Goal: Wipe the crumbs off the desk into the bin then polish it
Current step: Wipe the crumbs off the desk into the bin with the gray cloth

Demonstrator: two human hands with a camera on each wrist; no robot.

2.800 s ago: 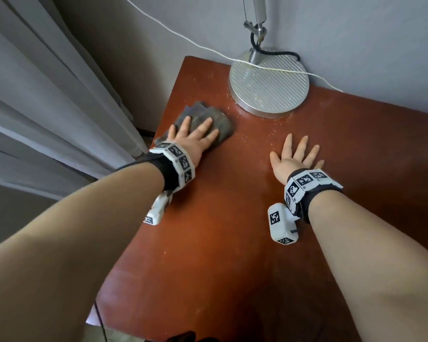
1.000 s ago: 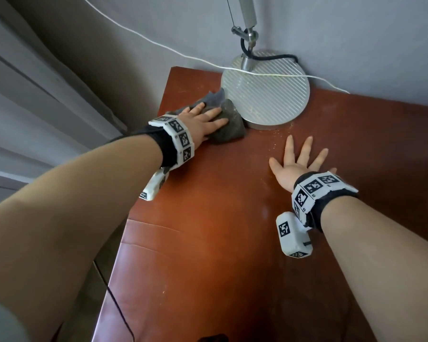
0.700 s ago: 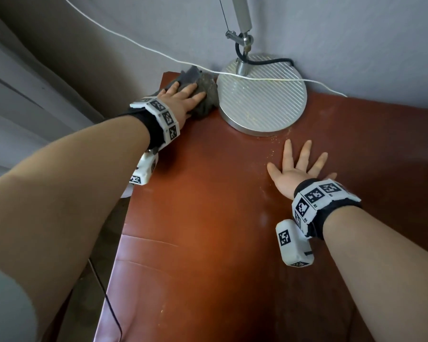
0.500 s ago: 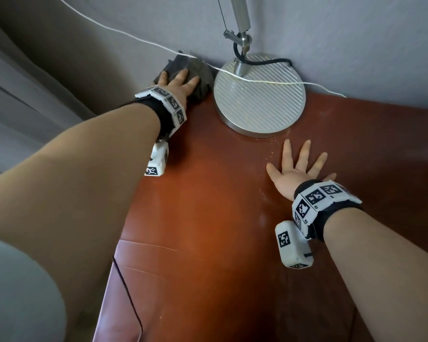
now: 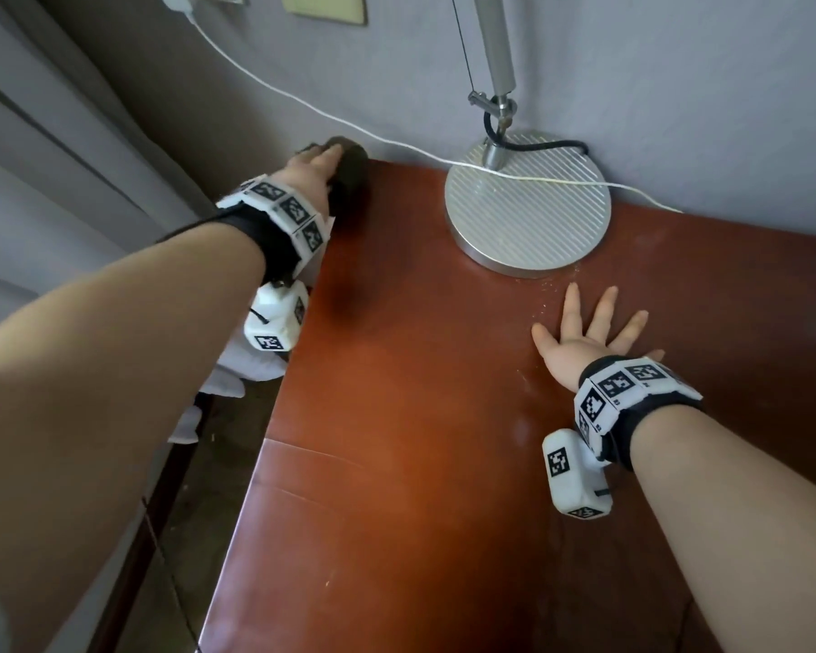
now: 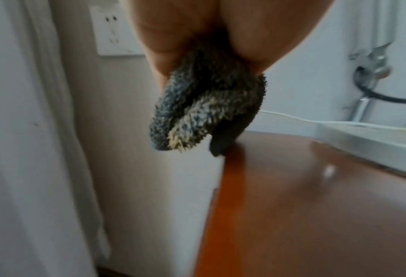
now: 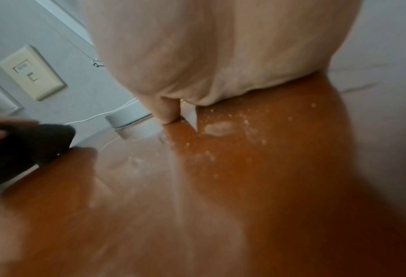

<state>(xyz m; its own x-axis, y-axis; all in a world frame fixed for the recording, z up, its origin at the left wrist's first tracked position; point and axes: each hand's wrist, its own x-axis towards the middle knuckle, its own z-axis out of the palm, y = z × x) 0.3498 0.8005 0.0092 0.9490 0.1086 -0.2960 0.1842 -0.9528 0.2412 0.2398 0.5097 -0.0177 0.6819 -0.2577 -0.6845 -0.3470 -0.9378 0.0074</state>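
Left hand (image 5: 313,174), clutching the cloth (image 6: 204,110), has swept past the desk (image 5: 420,464) corner; right hand (image 5: 590,337) stays flat, crumbs (image 7: 230,121) beside it still uncleared.

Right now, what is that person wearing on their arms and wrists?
Both forearms are bare, no sleeves. The left hand and right hand each have a black wrist strap ringed with white blocks printed with black square codes, and a small white camera box hanging beneath.
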